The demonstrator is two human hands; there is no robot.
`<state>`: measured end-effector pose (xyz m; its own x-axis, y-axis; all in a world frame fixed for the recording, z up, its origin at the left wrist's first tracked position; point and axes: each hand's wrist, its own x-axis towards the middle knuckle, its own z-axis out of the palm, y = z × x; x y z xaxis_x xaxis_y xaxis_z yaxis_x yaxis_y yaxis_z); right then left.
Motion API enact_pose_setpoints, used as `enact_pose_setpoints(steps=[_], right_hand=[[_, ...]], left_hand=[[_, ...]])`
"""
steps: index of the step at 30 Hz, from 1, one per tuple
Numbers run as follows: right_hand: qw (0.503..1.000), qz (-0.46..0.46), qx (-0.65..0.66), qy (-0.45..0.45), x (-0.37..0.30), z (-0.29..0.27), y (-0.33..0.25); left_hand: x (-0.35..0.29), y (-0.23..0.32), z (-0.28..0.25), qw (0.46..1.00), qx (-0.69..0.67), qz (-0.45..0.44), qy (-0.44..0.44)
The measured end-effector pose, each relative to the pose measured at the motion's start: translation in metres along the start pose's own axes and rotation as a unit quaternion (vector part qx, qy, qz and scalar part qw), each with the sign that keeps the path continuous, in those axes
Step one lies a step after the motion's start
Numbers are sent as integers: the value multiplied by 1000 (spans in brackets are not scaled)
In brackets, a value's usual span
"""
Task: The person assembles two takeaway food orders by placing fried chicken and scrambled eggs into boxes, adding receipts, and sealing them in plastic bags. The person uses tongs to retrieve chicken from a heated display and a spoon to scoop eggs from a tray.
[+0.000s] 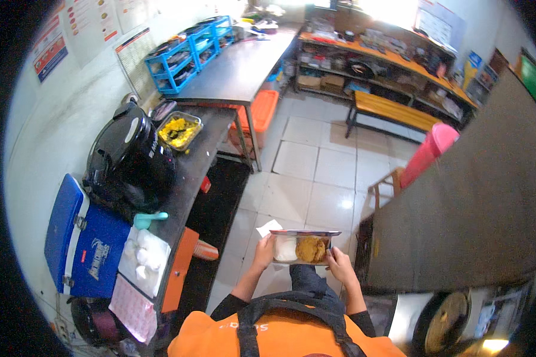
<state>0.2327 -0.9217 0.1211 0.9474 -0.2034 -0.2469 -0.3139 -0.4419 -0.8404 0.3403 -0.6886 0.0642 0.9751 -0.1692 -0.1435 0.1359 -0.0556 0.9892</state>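
In front of my body I hold a shallow meal box (305, 232) between both hands, its top open. A white mound (285, 249), which looks like rice, fills its left part. Beside that lies a golden-brown fried piece (311, 250), apparently chicken. My left hand (264, 252) grips the left edge, with a white paper slip (269, 227) showing just beyond it. At the right edge my right hand (340, 265) has its thumb over the rim. The fingers under the box are hidden.
On the left counter stand a black cooker (134, 157), a tub of yellow food (180, 132), a teal scoop (150, 219), white wrapped bundles (144, 256) and a blue cooler box (101, 253). A dark panel (458, 202) rises on the right. Farther off is a yellow bench (396, 111).
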Motion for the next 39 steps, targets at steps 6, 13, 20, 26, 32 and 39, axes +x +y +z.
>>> enact_pose_setpoints(steps=[6,13,20,26,32,39], right_hand=[[999,-20,32,-24,176,-8,-44],[975,-109,181,-66,404,10,-150],[924,-83,355,-117,620,96,-252],[960,-141,240,37,829,188,-255],[955,-218,-163,119,918,226,-290],[859,-473,-147,-126,782,351,-413]], left_hand=[[164,18,-19,998,-37,-54,26],[312,92,-82,965,-188,-60,171],[436,80,-169,950,-101,46,293],[461,33,-242,951,106,-68,282],[431,-3,-305,896,187,-259,308],[417,-6,-341,814,178,-282,477]])
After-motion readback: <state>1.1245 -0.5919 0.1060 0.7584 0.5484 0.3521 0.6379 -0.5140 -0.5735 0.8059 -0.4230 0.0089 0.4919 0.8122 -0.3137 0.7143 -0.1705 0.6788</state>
